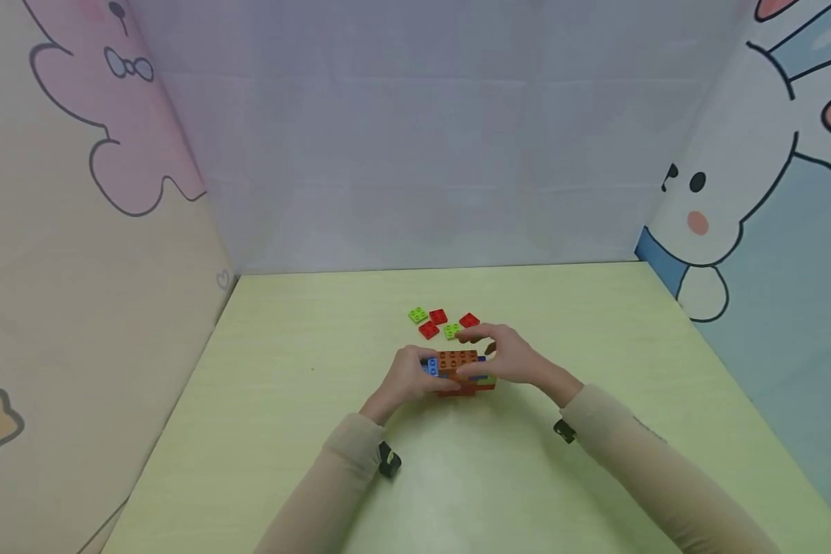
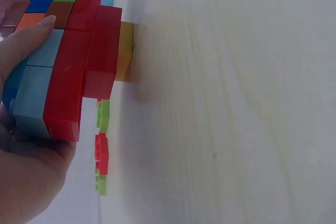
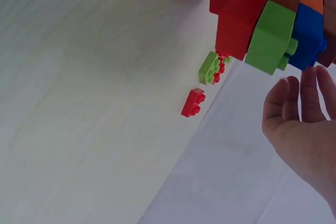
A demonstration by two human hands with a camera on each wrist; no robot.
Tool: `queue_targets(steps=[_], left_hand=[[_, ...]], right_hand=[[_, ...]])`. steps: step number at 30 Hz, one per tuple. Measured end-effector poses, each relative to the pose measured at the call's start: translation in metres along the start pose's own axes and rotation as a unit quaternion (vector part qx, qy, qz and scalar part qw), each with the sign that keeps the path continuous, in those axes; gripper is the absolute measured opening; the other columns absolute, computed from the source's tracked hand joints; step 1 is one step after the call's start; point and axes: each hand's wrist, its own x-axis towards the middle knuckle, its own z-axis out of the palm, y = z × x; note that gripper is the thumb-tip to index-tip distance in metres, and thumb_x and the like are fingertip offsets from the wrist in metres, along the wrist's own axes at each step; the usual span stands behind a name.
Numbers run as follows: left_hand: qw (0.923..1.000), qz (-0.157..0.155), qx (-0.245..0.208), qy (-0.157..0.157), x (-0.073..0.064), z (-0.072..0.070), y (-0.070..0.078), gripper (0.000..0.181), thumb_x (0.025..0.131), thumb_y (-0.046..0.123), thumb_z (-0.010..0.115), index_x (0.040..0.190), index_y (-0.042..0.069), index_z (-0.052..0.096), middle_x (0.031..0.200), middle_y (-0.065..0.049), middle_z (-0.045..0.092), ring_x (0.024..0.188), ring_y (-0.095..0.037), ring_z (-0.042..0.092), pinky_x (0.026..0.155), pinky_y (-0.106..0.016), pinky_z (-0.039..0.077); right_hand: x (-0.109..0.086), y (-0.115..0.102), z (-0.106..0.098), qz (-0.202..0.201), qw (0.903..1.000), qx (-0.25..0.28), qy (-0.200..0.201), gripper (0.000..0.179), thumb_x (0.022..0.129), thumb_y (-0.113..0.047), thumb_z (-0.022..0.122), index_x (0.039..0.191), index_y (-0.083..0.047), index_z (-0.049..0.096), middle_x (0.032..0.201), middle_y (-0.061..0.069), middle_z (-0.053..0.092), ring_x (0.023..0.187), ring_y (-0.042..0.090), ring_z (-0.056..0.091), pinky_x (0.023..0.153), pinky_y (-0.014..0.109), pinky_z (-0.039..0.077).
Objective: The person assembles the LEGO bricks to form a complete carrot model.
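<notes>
A stacked block of toy building bricks (image 1: pixel 457 360) in red, brown, blue, light blue, green and orange stands over the table, a yellow brick (image 2: pixel 125 51) at its bottom. My left hand (image 1: pixel 407 375) grips its left end, the thumb pressing the near side. On the right, my right hand (image 1: pixel 515 356) is at the other end with fingers loosely bent and spread. Its thumb lies by the near face of the brown top brick. From the right wrist view, those fingers (image 3: pixel 310 95) are close to the blue brick (image 3: pixel 306 35); contact is hard to tell.
Behind the stack, several small loose bricks lie on the pale table (image 1: pixel 284 462): red ones (image 1: pixel 428 330) and lime green ones (image 1: pixel 418 315). A light cloth wall (image 1: pixel 443 169) rises at the table's back edge, with cartoon-printed panels on both sides.
</notes>
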Motion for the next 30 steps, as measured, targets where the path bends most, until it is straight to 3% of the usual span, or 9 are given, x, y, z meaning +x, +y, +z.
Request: queue_targets(steps=[3, 6, 10, 15, 26, 30], left_hand=[[1.0000, -0.006, -0.006, -0.001, -0.001, -0.002, 0.000, 0.044, 0.065, 0.040, 0.088, 0.095, 0.012, 0.073, 0.084, 0.006, 0.065, 0.080, -0.016, 0.059, 0.069, -0.031, 0.050], [0.9998, -0.013, -0.010, -0.006, -0.001, -0.002, 0.000, 0.044, 0.065, 0.040, 0.088, 0.097, 0.012, 0.073, 0.085, 0.007, 0.066, 0.079, -0.015, 0.059, 0.070, -0.030, 0.050], [0.9998, -0.014, -0.012, -0.011, -0.001, -0.001, 0.000, 0.045, 0.066, 0.039, 0.088, 0.099, 0.012, 0.074, 0.086, 0.007, 0.066, 0.081, -0.014, 0.059, 0.071, -0.030, 0.049], [0.9996, -0.021, -0.017, -0.011, -0.001, 0.000, 0.001, 0.047, 0.065, 0.040, 0.088, 0.099, 0.013, 0.074, 0.088, 0.007, 0.065, 0.082, -0.014, 0.058, 0.072, -0.030, 0.049], [0.9993, -0.031, -0.020, -0.009, 0.001, -0.001, -0.001, 0.049, 0.064, 0.042, 0.088, 0.101, 0.013, 0.074, 0.090, 0.006, 0.064, 0.084, -0.014, 0.057, 0.072, -0.029, 0.049], [0.9992, -0.031, -0.025, -0.009, 0.000, 0.000, -0.002, 0.048, 0.064, 0.041, 0.088, 0.100, 0.014, 0.074, 0.089, 0.007, 0.064, 0.084, -0.015, 0.057, 0.072, -0.030, 0.049]], right_hand=[[0.003, 0.006, -0.006, 0.023, 0.9977, 0.032, 0.056, 0.042, 0.090, -0.034, 0.066, 0.120, -0.004, 0.064, 0.116, 0.007, 0.063, 0.106, 0.027, 0.055, 0.084, 0.046, 0.046], [0.006, 0.019, -0.010, 0.067, 0.9906, 0.030, 0.115, 0.044, 0.095, -0.041, 0.058, 0.117, -0.005, 0.066, 0.113, 0.007, 0.064, 0.103, 0.024, 0.056, 0.085, 0.045, 0.046], [0.011, 0.041, -0.014, 0.114, 0.9814, 0.001, 0.154, 0.039, 0.092, -0.034, 0.064, 0.116, -0.003, 0.066, 0.109, 0.010, 0.065, 0.101, 0.025, 0.058, 0.084, 0.044, 0.046], [0.016, 0.057, -0.017, 0.124, 0.9795, -0.030, 0.156, 0.037, 0.088, -0.017, 0.071, 0.118, 0.003, 0.063, 0.110, 0.015, 0.065, 0.100, 0.031, 0.059, 0.086, 0.046, 0.046], [0.029, 0.060, -0.017, 0.128, 0.9809, -0.033, 0.143, 0.041, 0.086, -0.015, 0.072, 0.122, 0.002, 0.060, 0.114, 0.017, 0.063, 0.103, 0.033, 0.057, 0.088, 0.047, 0.045], [0.036, 0.066, -0.015, 0.137, 0.9828, -0.046, 0.114, 0.041, 0.088, -0.011, 0.068, 0.126, 0.000, 0.058, 0.119, 0.017, 0.061, 0.108, 0.033, 0.056, 0.091, 0.049, 0.044]])
